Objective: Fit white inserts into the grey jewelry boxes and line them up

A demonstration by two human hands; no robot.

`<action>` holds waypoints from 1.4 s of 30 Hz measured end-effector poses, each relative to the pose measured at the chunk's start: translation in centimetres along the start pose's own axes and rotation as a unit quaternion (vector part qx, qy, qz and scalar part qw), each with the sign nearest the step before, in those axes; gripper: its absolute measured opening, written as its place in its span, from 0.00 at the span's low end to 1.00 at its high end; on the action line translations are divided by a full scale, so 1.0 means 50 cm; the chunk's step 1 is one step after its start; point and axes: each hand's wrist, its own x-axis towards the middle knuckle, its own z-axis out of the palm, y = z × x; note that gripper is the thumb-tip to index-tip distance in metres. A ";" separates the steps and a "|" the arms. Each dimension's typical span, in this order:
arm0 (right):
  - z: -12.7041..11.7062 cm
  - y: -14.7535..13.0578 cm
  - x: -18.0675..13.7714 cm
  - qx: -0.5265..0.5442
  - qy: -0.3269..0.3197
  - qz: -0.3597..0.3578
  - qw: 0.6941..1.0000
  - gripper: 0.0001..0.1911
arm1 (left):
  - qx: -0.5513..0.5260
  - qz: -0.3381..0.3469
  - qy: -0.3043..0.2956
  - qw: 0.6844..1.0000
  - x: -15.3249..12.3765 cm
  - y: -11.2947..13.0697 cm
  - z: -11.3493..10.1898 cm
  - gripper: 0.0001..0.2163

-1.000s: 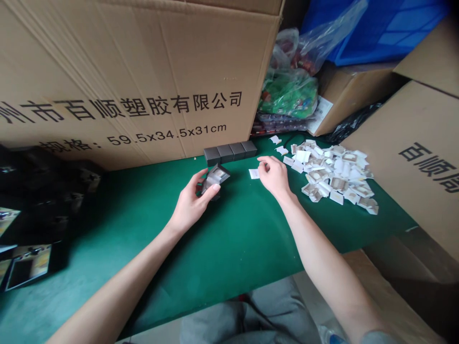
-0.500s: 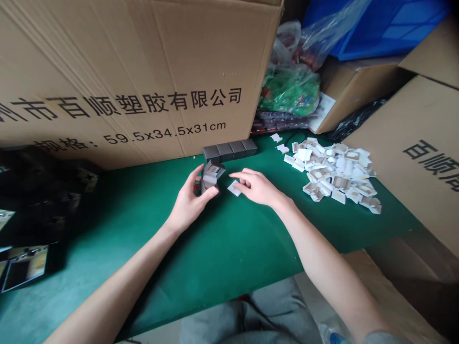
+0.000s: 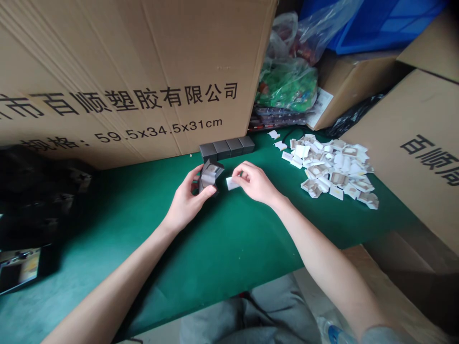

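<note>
In my left hand (image 3: 188, 193) is a small dark grey hinged box (image 3: 211, 176), lid up, with a pale lining showing inside. Thumb and fingers close around its sides. To the right of it, my right hand (image 3: 255, 181) pinches a small white card-like piece (image 3: 232, 183) between thumb and fingers, a short gap away from the box. Behind both hands, a row of several closed dark grey boxes (image 3: 229, 147) stands against a large carton. A heap of white folded inserts (image 3: 333, 165) lies to the right of my right hand.
The green tabletop (image 3: 215, 258) carries all this. A large cardboard carton (image 3: 143, 57) walls off the back, and another carton (image 3: 405, 143) stands at right. Black items (image 3: 32, 205), blurred, sit at the left. Plastic bags (image 3: 287, 86) and a blue bin (image 3: 380, 24) are at back right.
My right hand has closed its fingers on the white piece that lay flat under them and tilted it up. My left hand still holds the open box. The view has shifted slightly.
</note>
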 end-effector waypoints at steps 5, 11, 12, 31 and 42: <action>0.009 -0.009 0.004 0.140 0.044 0.053 0.988 0.09 | 0.004 -0.002 -0.004 1.000 0.000 0.000 0.000 0.37; 0.020 -0.014 -0.003 0.204 0.031 0.067 0.976 0.11 | 0.016 -0.009 -0.007 1.000 -0.001 0.004 -0.002 0.37; 0.023 -0.017 -0.005 0.197 0.031 0.071 0.977 0.12 | 0.015 -0.011 -0.012 1.000 -0.001 0.005 -0.002 0.37; 0.059 -0.038 -0.023 -0.043 0.087 -0.162 0.982 0.09 | -0.010 -0.008 -0.032 0.999 0.001 0.008 -0.002 0.38; 0.083 -0.036 -0.028 -0.072 0.122 -0.141 0.980 0.11 | 0.005 0.007 -0.054 0.998 0.000 0.010 0.004 0.39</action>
